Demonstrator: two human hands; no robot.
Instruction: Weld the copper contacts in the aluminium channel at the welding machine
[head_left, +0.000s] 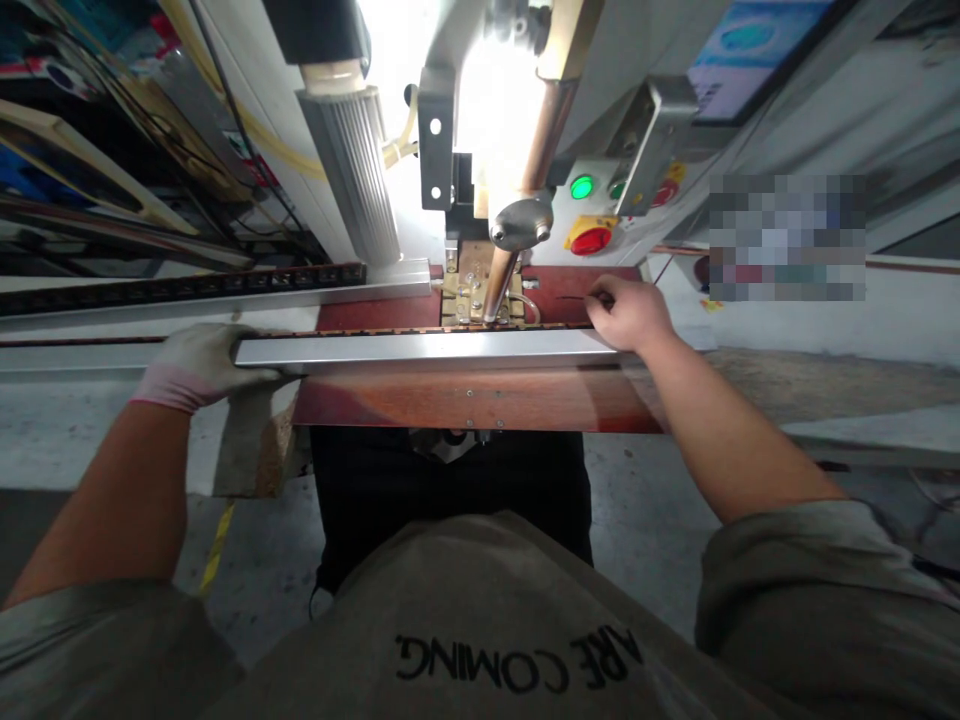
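A long silver aluminium profile (pixel 427 347) lies across the reddish-brown board (pixel 465 397), with a dark strip with small marks along its far edge. My left hand (pixel 199 365), in a white glove, is wrapped round the profile toward its left part. Bare and closed in a pinch, my right hand (pixel 630 312) is over the profile's right end. A thin dark wire-like piece (pixel 574 297) sticks out leftward from its fingertips. Between my hands, the machine's copper-coloured rod (pixel 498 287) comes down close to the profile's far edge, beside a brass-coloured fixture (pixel 469 295).
Behind the left hand lies another profile with a black slotted strip (pixel 187 288). A ribbed metal cylinder (pixel 356 180) stands behind it. On the machine's right are a lit green button (pixel 581 187), a red switch (pixel 591 240) and a screen (pixel 750 50). A block (pixel 259 440) sits at the board's left.
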